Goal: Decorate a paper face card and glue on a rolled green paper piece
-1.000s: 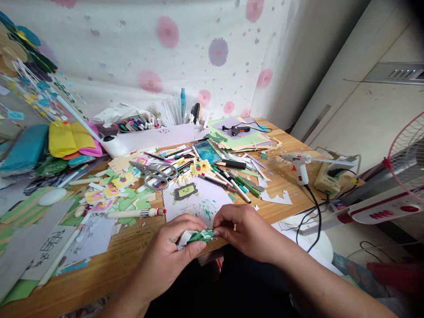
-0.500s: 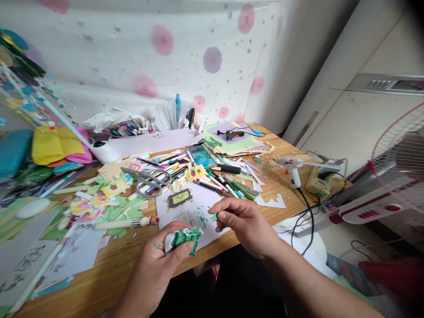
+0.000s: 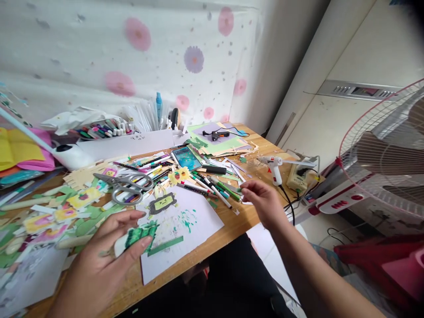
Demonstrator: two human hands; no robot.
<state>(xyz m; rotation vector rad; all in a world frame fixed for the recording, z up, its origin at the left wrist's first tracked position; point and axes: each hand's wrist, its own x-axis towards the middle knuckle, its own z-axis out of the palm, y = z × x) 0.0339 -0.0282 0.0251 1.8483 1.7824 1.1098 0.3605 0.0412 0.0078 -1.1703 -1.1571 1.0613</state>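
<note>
My left hand (image 3: 102,251) is closed on a green-coloured paper cutout (image 3: 139,234), thumb pressed on its front, low over the desk's front edge. My right hand (image 3: 261,201) is stretched out to the right, fingers pinched together on something too small to make out, a short way from the white glue gun (image 3: 273,167). Between the hands lies a white sheet (image 3: 185,229) with green marks, a loose green strip (image 3: 165,245) and a dark square-faced cutout (image 3: 162,203).
Scissors (image 3: 124,183), many markers (image 3: 212,187) and a phone (image 3: 185,157) crowd the wooden desk (image 3: 232,223). Paper scraps cover its left part. A marker box (image 3: 132,141) stands at the back, a power strip (image 3: 300,174) and a fan (image 3: 384,150) to the right.
The hands were together on the green cutout; now they are apart. My right hand has moved up and right toward the glue gun, my left hand has kept the cutout. The view has swung right.
</note>
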